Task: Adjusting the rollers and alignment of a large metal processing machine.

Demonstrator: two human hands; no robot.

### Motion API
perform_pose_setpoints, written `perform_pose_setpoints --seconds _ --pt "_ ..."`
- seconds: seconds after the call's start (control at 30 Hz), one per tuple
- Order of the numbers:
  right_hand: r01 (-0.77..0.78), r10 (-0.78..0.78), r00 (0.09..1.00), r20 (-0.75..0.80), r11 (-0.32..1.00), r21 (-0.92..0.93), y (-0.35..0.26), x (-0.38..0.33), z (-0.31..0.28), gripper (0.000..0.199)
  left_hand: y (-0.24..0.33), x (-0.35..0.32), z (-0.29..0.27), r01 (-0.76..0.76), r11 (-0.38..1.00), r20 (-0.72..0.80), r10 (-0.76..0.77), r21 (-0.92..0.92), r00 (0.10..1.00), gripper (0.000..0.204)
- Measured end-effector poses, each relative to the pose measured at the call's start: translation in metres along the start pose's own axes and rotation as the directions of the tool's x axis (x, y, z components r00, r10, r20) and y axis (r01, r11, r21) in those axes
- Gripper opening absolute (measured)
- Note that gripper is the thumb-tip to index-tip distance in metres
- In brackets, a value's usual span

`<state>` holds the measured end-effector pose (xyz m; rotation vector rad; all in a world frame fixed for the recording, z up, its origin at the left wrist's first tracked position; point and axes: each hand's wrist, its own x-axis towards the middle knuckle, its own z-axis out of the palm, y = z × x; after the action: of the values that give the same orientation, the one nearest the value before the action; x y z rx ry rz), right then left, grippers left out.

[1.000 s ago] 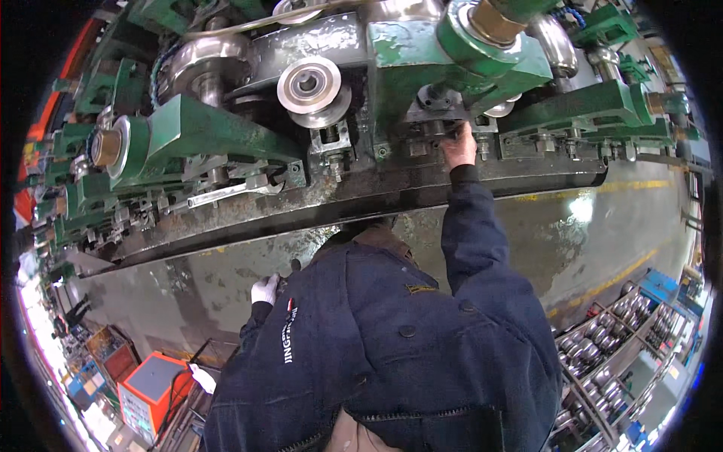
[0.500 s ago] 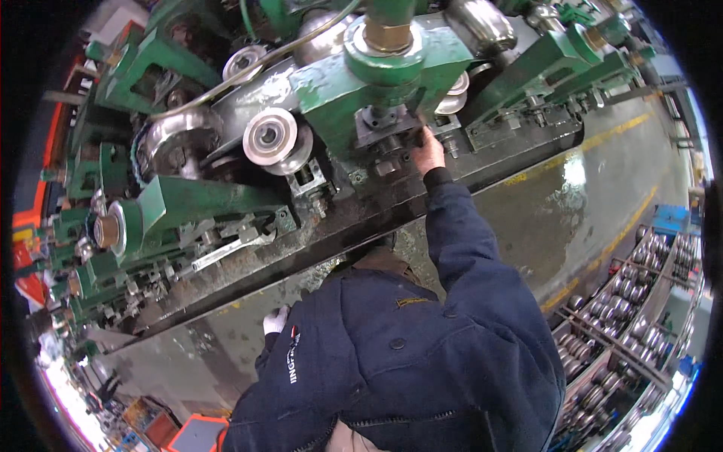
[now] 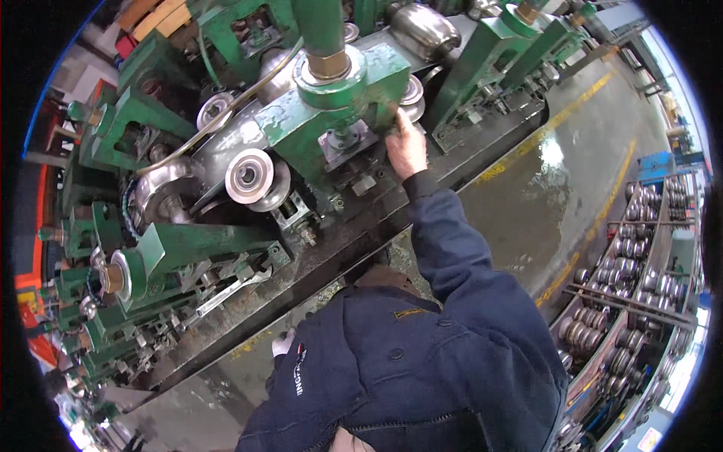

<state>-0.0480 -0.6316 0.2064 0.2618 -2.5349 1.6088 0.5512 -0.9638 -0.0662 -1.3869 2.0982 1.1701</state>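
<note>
My right hand [image 3: 407, 149] reaches up to the near right side of a green machine stand [image 3: 331, 105]. Its index finger is stretched out against the stand's edge, beside a shiny steel roller [image 3: 412, 90]; the other fingers look bent and partly hidden, and I see nothing held. Below the stand sits a metal block with bolts [image 3: 346, 143]. Low by my jacket is my left hand [image 3: 283, 343], in a pale glove, its fingers mostly hidden by the sleeve. A grooved roller pair [image 3: 250, 176] stands left of the green stand.
An open-ended wrench [image 3: 235, 291] lies along the machine bed, near another green stand [image 3: 199, 245]. A pale hose [image 3: 233, 104] crosses above the rollers. To the right, a rack [image 3: 614, 297] holds several steel rollers. Yellow lines [image 3: 580, 264] mark the wet floor.
The view has shifted, so the machine appears farther left and lower. My right hand has moved from the bolts under the stand up to its right side. The left hand stays low.
</note>
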Motion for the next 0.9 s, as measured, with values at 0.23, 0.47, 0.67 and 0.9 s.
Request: perform_pose_setpoints --seconds 0.23,0.47,0.67,0.9 --pt "0.16 -0.161 0.987 -0.03 0.987 -0.028 0.026 0.012 -0.003 0.065 0.098 -0.01 0.023 0.027 0.947 0.033 -0.039 0.319 0.999 0.054" --pt "0.111 -0.231 0.952 0.199 0.87 0.48 0.049 0.032 -0.066 0.04 0.174 -0.007 0.063 0.0 0.934 0.03 -0.012 0.356 0.999 0.052" --pt "-0.008 0.098 0.94 -0.328 0.965 0.264 0.137 0.115 -0.223 0.029 0.244 -0.053 0.132 0.048 0.958 -0.041 -0.038 0.283 0.998 0.051" --pt "0.082 0.038 0.95 -0.308 0.926 0.367 0.263 0.246 -0.262 0.06 0.321 -0.104 0.175 0.028 0.946 -0.114 0.009 0.323 0.993 0.05"
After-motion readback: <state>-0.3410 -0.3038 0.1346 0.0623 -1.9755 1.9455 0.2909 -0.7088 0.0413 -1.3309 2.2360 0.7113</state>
